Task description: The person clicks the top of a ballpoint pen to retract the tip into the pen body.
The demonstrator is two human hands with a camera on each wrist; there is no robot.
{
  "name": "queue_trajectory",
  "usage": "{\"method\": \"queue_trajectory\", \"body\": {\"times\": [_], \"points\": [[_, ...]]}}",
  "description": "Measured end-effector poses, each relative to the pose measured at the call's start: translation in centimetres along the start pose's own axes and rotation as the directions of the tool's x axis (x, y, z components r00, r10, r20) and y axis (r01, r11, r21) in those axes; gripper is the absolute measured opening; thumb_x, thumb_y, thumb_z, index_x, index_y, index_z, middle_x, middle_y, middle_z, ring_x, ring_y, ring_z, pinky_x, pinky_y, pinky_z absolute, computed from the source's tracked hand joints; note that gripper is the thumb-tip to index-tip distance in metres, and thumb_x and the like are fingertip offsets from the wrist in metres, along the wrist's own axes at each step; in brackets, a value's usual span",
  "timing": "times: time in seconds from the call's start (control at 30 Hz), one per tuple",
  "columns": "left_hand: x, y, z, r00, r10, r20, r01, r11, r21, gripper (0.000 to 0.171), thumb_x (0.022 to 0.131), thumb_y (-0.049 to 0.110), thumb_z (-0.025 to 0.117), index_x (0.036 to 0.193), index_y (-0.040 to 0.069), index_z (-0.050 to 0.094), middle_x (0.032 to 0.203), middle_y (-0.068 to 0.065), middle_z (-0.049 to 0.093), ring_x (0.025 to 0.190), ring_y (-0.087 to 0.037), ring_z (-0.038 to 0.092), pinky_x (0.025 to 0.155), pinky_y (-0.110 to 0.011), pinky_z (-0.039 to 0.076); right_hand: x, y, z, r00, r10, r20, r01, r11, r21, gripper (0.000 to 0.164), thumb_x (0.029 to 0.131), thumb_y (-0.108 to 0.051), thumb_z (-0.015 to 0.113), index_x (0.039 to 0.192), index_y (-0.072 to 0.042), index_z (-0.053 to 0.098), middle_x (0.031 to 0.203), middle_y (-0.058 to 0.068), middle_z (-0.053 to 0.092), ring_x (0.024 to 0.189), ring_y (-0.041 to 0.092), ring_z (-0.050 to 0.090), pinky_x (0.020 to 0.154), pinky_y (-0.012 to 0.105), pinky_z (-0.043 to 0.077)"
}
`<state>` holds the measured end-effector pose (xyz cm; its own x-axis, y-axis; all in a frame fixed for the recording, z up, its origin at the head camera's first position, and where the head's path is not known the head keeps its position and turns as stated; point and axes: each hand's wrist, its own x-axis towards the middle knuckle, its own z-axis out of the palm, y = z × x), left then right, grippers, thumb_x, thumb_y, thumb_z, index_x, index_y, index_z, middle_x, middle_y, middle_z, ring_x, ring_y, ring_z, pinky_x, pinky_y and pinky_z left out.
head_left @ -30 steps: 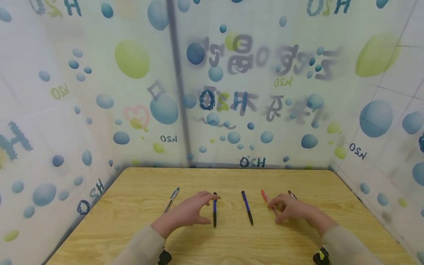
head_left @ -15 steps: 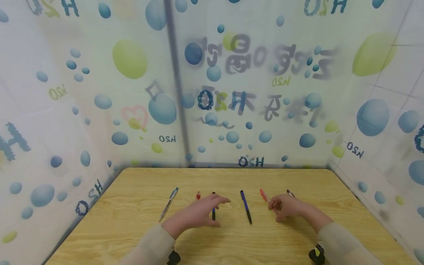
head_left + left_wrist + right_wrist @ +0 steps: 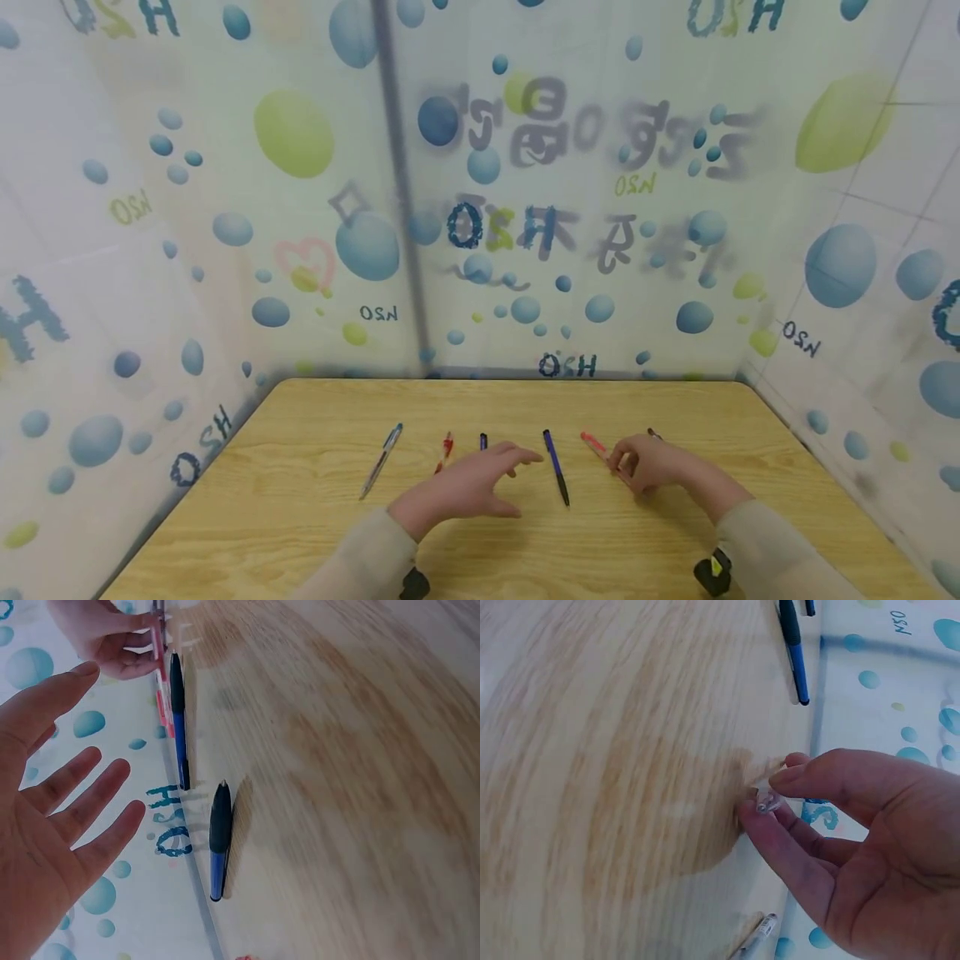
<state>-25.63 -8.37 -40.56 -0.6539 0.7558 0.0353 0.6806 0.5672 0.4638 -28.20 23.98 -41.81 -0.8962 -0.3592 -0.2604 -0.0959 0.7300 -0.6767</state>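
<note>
In the head view my right hand (image 3: 660,465) pinches a pink pen (image 3: 591,440), its far end pointing away to the left. The right wrist view shows the pen's clear tip (image 3: 765,801) between thumb and index finger. My left hand (image 3: 472,485) hovers with fingers spread and holds nothing. Beneath and behind it lies a blue pen (image 3: 483,439), partly covered; another blue pen (image 3: 557,468) with a black grip lies just beyond its fingertips. In the left wrist view, the left palm (image 3: 45,855) is beside both blue pens.
A red pen (image 3: 447,447) and a clear pen with a light-blue top (image 3: 383,461) lie on the left of the wooden table (image 3: 225,508). A dark-ended pen (image 3: 655,433) is mostly hidden behind the right hand. Printed curtains (image 3: 480,333) surround the table.
My left hand has moved right, from the left blue pen toward the other one, uncovering the red pen. The pink pen has tilted, its far end shifting left, while the right hand stays nearly in place.
</note>
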Motion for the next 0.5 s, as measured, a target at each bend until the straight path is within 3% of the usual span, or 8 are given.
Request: {"method": "queue_trajectory", "body": {"times": [0.1, 0.27, 0.37, 0.5], "points": [[0.3, 0.3, 0.0, 1.000, 0.001, 0.004, -0.001, 1.000, -0.014, 0.069, 0.085, 0.025, 0.078, 0.145, 0.022, 0.043, 0.136, -0.002, 0.049, 0.111, -0.014, 0.057, 0.085, -0.025, 0.050, -0.1, 0.1, 0.0, 1.000, -0.001, 0.012, 0.000, 1.000, 0.025, 0.035, 0.074, 0.016, 0.063, 0.102, -0.005, 0.067, 0.088, 0.009, 0.059, 0.066, 0.019, 0.055, 0.054, 0.031, 0.049], [1.0, 0.8, -0.1, 1.000, -0.016, -0.006, 0.015, 0.997, -0.070, 0.070, 0.086, 0.025, 0.077, 0.146, 0.022, 0.042, 0.138, 0.001, 0.047, 0.113, -0.015, 0.056, 0.087, -0.026, 0.049, -0.8, 0.2, -0.2, 0.991, -0.119, 0.061, 0.114, 0.991, 0.076, 0.032, 0.080, 0.009, 0.062, 0.110, -0.001, 0.067, 0.093, 0.011, 0.060, 0.059, 0.016, 0.050, 0.052, 0.031, 0.044], [1.6, 1.1, -0.2, 1.000, -0.012, -0.019, 0.010, 0.996, -0.084, 0.070, 0.087, 0.025, 0.077, 0.147, 0.023, 0.041, 0.139, 0.002, 0.046, 0.113, -0.015, 0.055, 0.088, -0.026, 0.049, -1.2, 0.0, -0.3, 0.981, -0.176, 0.079, 0.166, 0.980, 0.113, 0.035, 0.079, 0.008, 0.062, 0.113, 0.001, 0.065, 0.097, 0.013, 0.060, 0.067, 0.019, 0.055, 0.054, 0.033, 0.046], [2.1, 1.3, -0.4, 0.999, 0.003, -0.041, -0.006, 0.997, -0.078, 0.070, 0.087, 0.027, 0.076, 0.147, 0.024, 0.040, 0.139, 0.003, 0.046, 0.113, -0.013, 0.055, 0.088, -0.026, 0.048, -1.6, -0.7, -0.2, 0.978, -0.190, 0.089, 0.170, 0.967, 0.190, 0.039, 0.076, 0.010, 0.063, 0.115, 0.002, 0.062, 0.099, 0.015, 0.058, 0.075, 0.023, 0.057, 0.058, 0.034, 0.048]]}}
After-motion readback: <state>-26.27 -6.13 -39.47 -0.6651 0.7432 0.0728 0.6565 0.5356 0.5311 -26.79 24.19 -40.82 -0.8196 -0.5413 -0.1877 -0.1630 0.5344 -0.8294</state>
